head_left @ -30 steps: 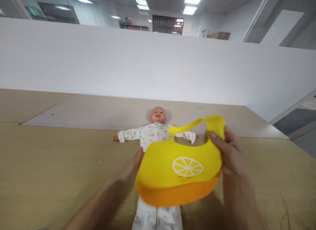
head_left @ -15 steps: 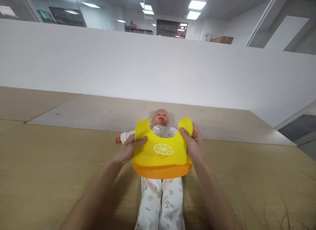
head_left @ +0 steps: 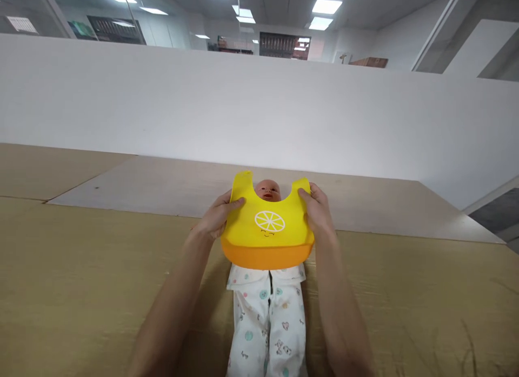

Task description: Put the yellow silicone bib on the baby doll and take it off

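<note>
A yellow bib (head_left: 243, 226) with a white citrus-slice print and an orange pocket along its bottom is stretched between my hands. My left hand (head_left: 219, 210) pinches its left side, thumb on the front. On the other side, my right hand (head_left: 318, 207) grips the bib just below the right neck strap. Behind it a baby doll (head_left: 268, 190) lies on its back, its face showing through the neck opening. The bib hides the doll's chest and most of its arms. White printed trousers (head_left: 267, 323) cover the doll's legs.
Under the doll is a tan, wood-coloured surface (head_left: 101, 269), with a paler panel (head_left: 174, 185) beyond it. A white low wall (head_left: 259, 112) closes off the far side, with glass above it. Dark floor (head_left: 497, 217) shows at the far right.
Both hands have moved the bib up and toward the doll's head. It now covers the doll's neck and upper chest, while more of the shirt hem and trousers shows below.
</note>
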Available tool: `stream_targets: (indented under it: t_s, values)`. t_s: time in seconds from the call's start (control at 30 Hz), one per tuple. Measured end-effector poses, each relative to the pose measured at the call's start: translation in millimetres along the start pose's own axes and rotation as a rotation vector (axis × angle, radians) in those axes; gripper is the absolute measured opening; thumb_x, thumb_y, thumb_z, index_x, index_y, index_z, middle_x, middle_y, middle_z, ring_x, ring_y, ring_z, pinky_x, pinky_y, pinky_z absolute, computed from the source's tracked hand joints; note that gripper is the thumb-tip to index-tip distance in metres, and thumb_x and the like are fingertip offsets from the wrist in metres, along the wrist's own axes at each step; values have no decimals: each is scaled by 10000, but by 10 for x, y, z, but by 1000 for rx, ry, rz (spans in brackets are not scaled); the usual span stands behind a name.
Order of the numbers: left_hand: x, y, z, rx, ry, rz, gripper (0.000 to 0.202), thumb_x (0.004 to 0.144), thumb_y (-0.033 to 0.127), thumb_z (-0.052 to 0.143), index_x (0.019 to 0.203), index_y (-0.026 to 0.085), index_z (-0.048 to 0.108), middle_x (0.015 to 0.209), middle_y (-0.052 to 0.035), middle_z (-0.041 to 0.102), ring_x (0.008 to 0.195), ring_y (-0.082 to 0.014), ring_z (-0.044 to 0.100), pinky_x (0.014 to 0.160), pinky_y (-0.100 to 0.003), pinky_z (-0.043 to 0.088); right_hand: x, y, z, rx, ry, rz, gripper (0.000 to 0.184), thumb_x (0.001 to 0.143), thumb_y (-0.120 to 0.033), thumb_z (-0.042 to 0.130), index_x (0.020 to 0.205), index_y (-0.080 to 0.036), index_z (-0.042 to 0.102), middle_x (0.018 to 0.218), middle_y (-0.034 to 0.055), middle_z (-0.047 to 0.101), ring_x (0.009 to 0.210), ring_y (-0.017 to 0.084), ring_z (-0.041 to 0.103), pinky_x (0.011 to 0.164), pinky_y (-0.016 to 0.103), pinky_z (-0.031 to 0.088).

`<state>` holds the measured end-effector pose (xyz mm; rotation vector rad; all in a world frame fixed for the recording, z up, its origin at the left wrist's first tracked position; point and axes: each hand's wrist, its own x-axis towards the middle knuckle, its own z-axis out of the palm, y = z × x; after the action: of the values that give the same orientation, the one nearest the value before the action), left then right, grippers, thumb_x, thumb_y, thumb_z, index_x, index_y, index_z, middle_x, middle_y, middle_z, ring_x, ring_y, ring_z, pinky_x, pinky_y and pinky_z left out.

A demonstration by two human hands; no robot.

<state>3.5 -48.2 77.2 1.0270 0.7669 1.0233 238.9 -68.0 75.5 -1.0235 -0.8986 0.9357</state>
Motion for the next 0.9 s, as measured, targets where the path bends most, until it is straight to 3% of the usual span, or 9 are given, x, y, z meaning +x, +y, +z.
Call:
stream_targets:
  t_s: [0.2, 0.4, 0.7, 0.9]
  values:
    - [334, -316, -170, 12, 59, -55, 447, 644, 236, 750, 1070, 172, 629, 909, -57, 749, 741, -210, 699, 665, -302, 559, 254, 393, -13, -145, 69, -4, 300, 648, -351, 603, 895, -182, 582, 825, -3, 621, 706, 121, 547, 615, 214, 428]
    - [453, -578, -246, 14, 72, -96, 470, 606, 221, 710, 1065, 170, 619, 873, -61, 745, 721, -211, 695, 675, -321, 553, 358, 772, -94, -107, 132, 57, 353, 621, -337, 603, 937, -180, 585, 817, -1, 636, 672, 128, 558, 592, 220, 426]
    - [537, -670, -277, 117, 246, -119, 283, 526, 248, 664, 787, 141, 633, 704, -37, 695, 628, -180, 621, 597, -286, 472, 312, 837, -129, -114, 157, 236, 252, 613, -250, 590, 850, -173, 553, 711, -35, 606, 646, 120, 551, 594, 225, 435]
    - [634, -800, -407, 214, 202, -22, 173, 582, 276, 605, 695, 147, 631, 611, 13, 628, 565, -139, 547, 535, -248, 379, 408, 970, -175, -195, 225, 307, 174, 564, -222, 605, 712, -168, 530, 581, -43, 538, 548, 106, 496, 499, 221, 385]
